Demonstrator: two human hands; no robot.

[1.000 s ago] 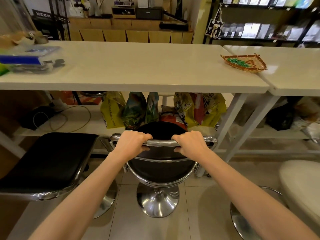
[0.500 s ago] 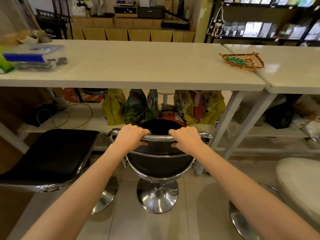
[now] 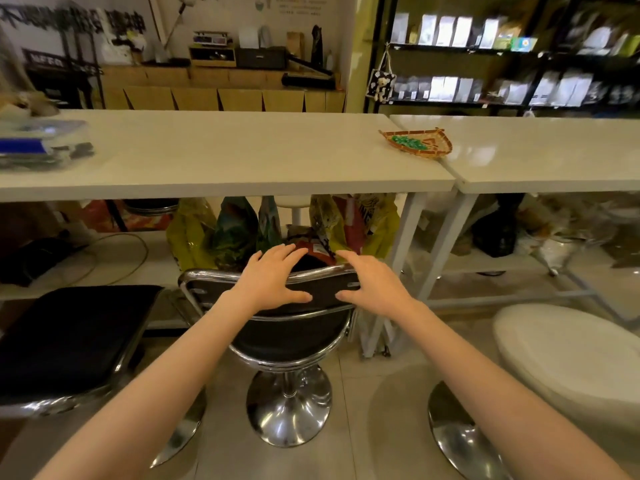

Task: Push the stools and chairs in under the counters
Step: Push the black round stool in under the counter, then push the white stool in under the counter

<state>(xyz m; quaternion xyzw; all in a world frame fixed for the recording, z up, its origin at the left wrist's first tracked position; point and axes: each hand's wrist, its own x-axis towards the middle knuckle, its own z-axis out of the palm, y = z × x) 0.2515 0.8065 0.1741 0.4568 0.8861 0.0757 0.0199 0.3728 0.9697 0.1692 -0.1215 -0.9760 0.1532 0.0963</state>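
A black bar chair with a chrome backrest frame (image 3: 204, 276) and round chrome base (image 3: 289, 408) stands in front of the white counter (image 3: 228, 161), its seat partly under the counter edge. My left hand (image 3: 270, 280) and my right hand (image 3: 372, 282) hover at the top of the backrest with fingers spread, not gripping it. A square black stool (image 3: 65, 341) stands to the left, out from the counter. A white round stool (image 3: 571, 355) stands at the right, in front of a second white counter (image 3: 554, 157).
Colourful bags (image 3: 239, 230) fill the low shelf under the counter, right behind the chair. White counter legs (image 3: 398, 265) slant down beside the chair's right side. A woven tray (image 3: 417, 143) and a clear plastic box (image 3: 41, 143) lie on the counter top.
Both hands have let go of the chair's chrome backrest rail and spread open. The chair has moved forward toward the counter.
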